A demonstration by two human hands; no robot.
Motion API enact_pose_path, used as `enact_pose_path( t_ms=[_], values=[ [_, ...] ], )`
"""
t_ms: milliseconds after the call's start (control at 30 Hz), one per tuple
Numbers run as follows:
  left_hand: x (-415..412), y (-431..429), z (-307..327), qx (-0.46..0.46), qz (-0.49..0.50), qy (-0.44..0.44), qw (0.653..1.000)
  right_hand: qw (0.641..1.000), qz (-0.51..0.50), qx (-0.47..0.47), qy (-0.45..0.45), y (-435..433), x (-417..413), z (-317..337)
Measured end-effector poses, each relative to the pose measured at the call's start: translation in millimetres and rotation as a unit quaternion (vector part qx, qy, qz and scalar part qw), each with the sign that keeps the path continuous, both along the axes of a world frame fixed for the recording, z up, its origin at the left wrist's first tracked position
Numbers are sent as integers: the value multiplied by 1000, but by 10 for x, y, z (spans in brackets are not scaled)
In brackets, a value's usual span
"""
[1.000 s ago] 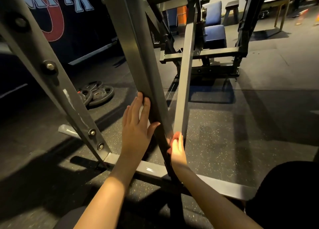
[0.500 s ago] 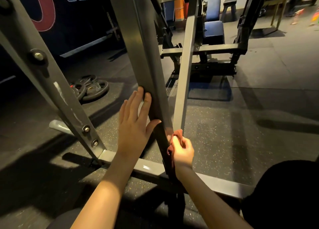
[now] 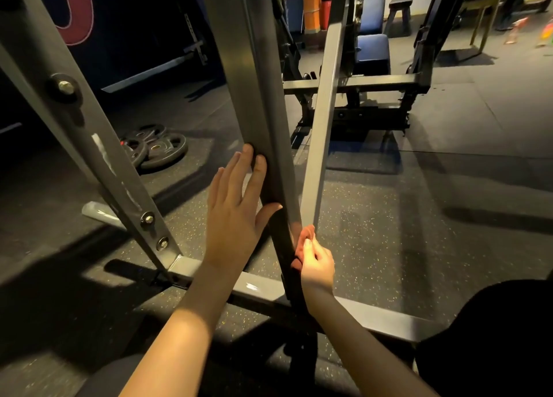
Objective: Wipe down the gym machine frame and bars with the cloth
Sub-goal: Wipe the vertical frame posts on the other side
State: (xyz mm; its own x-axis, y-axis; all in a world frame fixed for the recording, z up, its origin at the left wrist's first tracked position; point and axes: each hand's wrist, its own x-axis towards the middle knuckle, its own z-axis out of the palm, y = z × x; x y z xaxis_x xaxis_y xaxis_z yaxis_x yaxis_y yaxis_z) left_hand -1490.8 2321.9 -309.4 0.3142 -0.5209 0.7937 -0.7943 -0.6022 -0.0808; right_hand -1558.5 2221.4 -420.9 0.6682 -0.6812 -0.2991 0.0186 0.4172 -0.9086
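Right, progress check: cloth (image 3: 304,238) is low on the centre post (image 3: 254,97), pressed to its right edge just above the base rail (image 3: 389,319). Right hand (image 3: 317,265) pinches it, fingers curled round the bunched fabric. Left hand (image 3: 236,211) lies flat on the post's left face, fingers straight, thumb hooked across the front, holding nothing; looks like bracing only.

Done vs left: the steel gives no clear wiped/unwiped line, so I can't tell what's finished. My read is one stroke along this post is at its bottom end. The thin bar (image 3: 324,127) beside it, the bolted diagonal brace (image 3: 98,145) and the base rail look untouched; the brace shows pale streaks, dirt or scuffs, unclear.

Orientation: the post's long axis runs from the rail up and slightly left, out of the top of view. The thin bar leans the other way, the two meeting near the cloth. The cloth is bunched lengthwise along the post.
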Motion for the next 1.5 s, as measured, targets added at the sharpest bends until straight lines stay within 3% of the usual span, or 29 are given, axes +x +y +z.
enact_pose_path(
  t_ms=[100, 267, 367, 533, 633, 767, 933, 1033, 1133, 1233, 1300, 1500],
  values=[
    [6, -9, -6, -2, -2, 1, 1000, 1000, -6, -19, -22, -43, 23, 347],
    [31, -9, -23, 3, -2, 5, 1000, 972, -19, -196, -125, -127, 76, 825],
    [23, -1, -18, 2, -8, 8, 1000, 984, 10, -144, -103, -172, 103, 438],
    [-2, -7, -16, -1, -2, 8, 1000, 994, 28, -101, 33, -60, 6, -101],
    [2, -15, -22, -3, 0, 4, 1000, 995, 11, -99, -28, -79, 63, 253],
    [11, -14, -19, -3, 0, -2, 1000, 976, 43, -182, -115, -234, 101, 513],
    [-20, -17, -13, -7, 1, 5, 1000, 992, 72, -105, 7, -134, -72, -259],
    [-22, -15, -9, -3, 4, 4, 1000, 993, 62, -89, 56, -40, -38, -335],
    [-27, -23, -6, -8, 7, -3, 1000, 989, 23, -137, 48, -26, 34, 30],
    [-23, -17, -12, -8, 6, -4, 1000, 985, 27, -163, -52, -94, 23, 403],
    [-30, -11, -6, -4, 10, -3, 1000, 983, 37, -167, -69, -128, -14, 405],
    [-139, -16, 27, 10, 50, 13, 999, 988, 106, -77, 75, 14, -81, -323]
  ],
)
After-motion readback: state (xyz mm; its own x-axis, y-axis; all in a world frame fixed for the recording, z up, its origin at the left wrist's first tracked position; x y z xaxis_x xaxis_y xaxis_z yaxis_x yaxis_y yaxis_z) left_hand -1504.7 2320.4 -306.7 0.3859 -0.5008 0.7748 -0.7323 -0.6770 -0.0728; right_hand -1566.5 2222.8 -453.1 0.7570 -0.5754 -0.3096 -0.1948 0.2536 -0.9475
